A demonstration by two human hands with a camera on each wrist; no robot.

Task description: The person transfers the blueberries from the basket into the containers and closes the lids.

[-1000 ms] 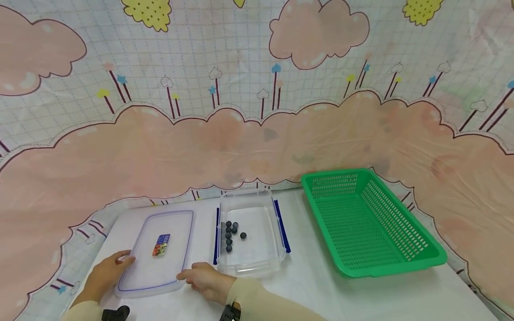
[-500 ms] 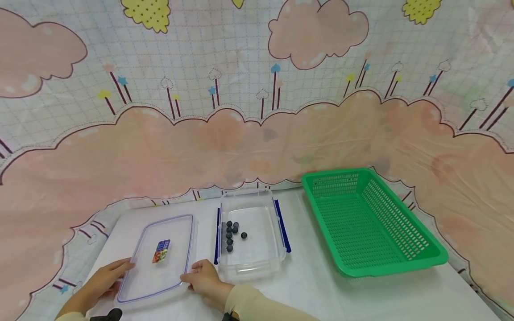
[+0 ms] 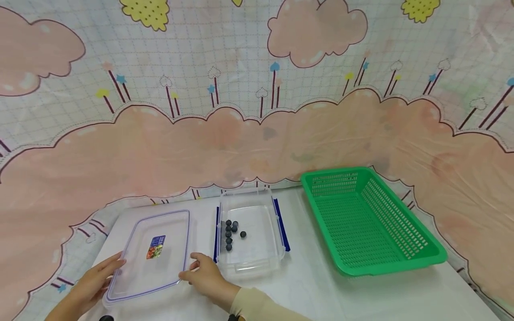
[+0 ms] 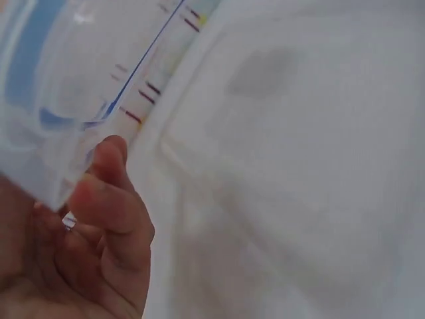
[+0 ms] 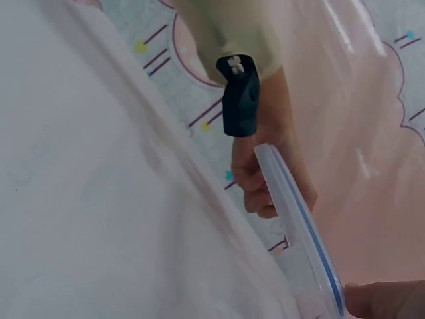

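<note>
A clear plastic lid [image 3: 172,252] with a bluish seal and a printed label [image 3: 155,247] is held off the white table, tilted. My left hand [image 3: 94,283] grips its left edge; in the left wrist view, that hand's curled fingers [image 4: 109,206] lie against the lid's rim. At the lid's near right corner, my right hand [image 3: 209,276] pinches the edge, and the right thumb [image 5: 382,299] shows beside the blue seal in the right wrist view. Right of the lid stands a clear container [image 3: 259,232] with dark blue side clips. Several blueberries [image 3: 229,234] lie in it, mostly along its left side.
A green perforated plastic basket [image 3: 361,232] stands on the right of the white table [image 3: 305,285]. Behind the table hangs a patterned cloth [image 3: 249,151] with clouds and stars. The lid's shadow [image 4: 265,73] falls on the table in the left wrist view.
Both hands have raised the lid from the table, tilted it and moved it slightly left. The container, blueberries and basket stay where they were.
</note>
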